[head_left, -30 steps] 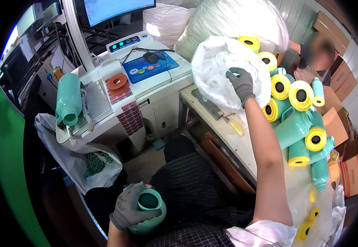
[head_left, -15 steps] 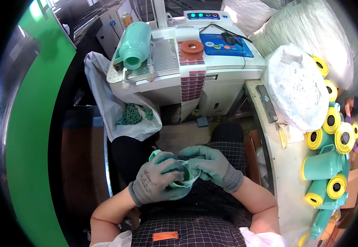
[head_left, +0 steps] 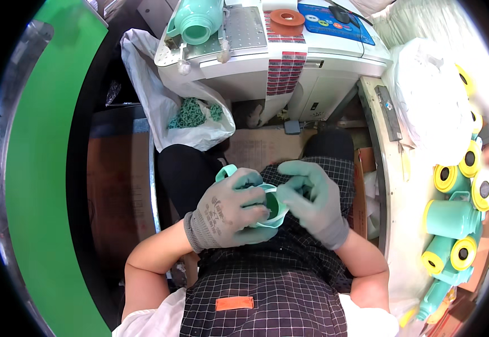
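While cradled over the lap, mint-green plastic cup (head_left: 267, 205) sits between both gloves, mouth turned toward the right hand, handle loop poking out past the left knuckles on the far side. Long axis runs roughly left to right across the body, slightly tilted up toward the viewer, so the dark green inside shows. Wrapped around its body by the left hand (head_left: 227, 213), fingers curled over the rim and clenched on it. Met at the open mouth by the right hand (head_left: 314, 202), fingertips bent inward against the rim or just inside it (cannot tell whether anything small is pinched there); touching rather than gripping, by the look of it. Nearer and firmer: the left; freer to move: the right.

Beyond the knuckles, farther out from the body, a white plastic bag (head_left: 165, 106) with green scraps in it, hanging off the edge of a white machine table (head_left: 289, 62). On that table, well away from both hands, a larger mint-green jug (head_left: 196, 19) lying on its side with its mouth facing this way, and an orange disc (head_left: 287, 17). Out past the right forearm, on a side bench, a cluster of mint-green jugs with yellow caps (head_left: 458, 224), lying stacked, with a bulging white sack (head_left: 430, 101) above them.
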Tool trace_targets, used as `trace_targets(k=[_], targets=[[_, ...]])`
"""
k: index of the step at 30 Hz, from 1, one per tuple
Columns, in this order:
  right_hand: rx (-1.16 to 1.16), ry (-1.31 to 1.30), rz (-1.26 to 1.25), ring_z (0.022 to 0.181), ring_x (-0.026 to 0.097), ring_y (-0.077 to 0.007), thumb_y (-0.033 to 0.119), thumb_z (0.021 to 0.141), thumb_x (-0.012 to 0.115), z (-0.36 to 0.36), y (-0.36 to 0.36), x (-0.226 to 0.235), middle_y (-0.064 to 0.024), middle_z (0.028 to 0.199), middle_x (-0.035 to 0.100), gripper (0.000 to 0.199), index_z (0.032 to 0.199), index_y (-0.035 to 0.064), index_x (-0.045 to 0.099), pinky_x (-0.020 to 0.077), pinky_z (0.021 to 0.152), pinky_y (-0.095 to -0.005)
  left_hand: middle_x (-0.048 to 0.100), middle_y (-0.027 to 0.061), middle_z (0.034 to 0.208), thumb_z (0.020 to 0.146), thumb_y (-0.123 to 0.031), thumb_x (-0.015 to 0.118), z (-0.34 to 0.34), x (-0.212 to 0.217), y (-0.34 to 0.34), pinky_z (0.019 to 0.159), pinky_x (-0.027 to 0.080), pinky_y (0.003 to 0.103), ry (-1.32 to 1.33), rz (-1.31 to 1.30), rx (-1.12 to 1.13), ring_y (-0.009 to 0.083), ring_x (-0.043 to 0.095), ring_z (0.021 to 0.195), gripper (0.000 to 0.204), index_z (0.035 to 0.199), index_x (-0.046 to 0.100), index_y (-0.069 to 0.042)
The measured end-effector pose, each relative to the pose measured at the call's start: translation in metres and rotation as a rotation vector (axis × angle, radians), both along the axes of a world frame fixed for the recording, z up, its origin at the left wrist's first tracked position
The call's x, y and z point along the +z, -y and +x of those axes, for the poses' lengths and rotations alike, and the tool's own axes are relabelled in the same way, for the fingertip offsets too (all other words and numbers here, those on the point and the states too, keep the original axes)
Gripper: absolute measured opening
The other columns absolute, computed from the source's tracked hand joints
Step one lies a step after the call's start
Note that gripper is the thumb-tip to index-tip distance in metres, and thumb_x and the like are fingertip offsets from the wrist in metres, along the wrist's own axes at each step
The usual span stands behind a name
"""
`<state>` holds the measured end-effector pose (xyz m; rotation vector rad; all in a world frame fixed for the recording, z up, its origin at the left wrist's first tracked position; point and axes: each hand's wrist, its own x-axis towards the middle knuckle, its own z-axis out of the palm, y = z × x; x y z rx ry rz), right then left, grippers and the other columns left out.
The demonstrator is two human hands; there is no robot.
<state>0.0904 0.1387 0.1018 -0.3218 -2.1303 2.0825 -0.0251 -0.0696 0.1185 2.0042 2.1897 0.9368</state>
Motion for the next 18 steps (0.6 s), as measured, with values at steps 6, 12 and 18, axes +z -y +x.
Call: trace_targets(k=[6,12,18], targets=[[0.194,-0.537,0.934,0.079,0.072,-0.0247,0.036,0.083,0.086,0.007,0.003,0.001,-0.0055,0.103,0.073,0.033,0.100,0.0102,0.074,0.0584,0.073,-0.0391,0.064,0.0052,0.108,0.065,-0.031,0.093,-0.006,-0.003,0.000,0.079,0.060,0.045,0.084,0.031,0.010,0.0352,0.064,0.111,0.036,0.086,0.070,-0.014],[0.294,-0.538,1.026,0.100,0.067,-0.0264,0.045,0.080,0.086,0.006,0.000,0.012,-0.0066,0.114,0.067,0.046,0.105,0.0095,0.072,0.0542,0.087,-0.0440,0.067,0.0045,0.107,0.064,-0.032,0.092,-0.011,0.004,0.002,0.084,0.059,0.047,0.093,-0.047,-0.004,0.0330,0.063,0.111,0.035,0.084,0.071,-0.013],[0.381,-0.453,0.732,0.088,0.063,-0.0264,0.039,0.078,0.088,0.012,0.009,-0.011,-0.0065,0.105,0.062,0.041,0.099,0.0104,0.069,0.0519,0.076,-0.0420,0.071,0.0040,0.099,0.072,-0.033,0.087,-0.007,0.023,-0.003,0.097,0.055,0.052,-0.135,-0.072,-0.039,0.0279,0.065,0.110,0.029,0.087,0.074,-0.012]])
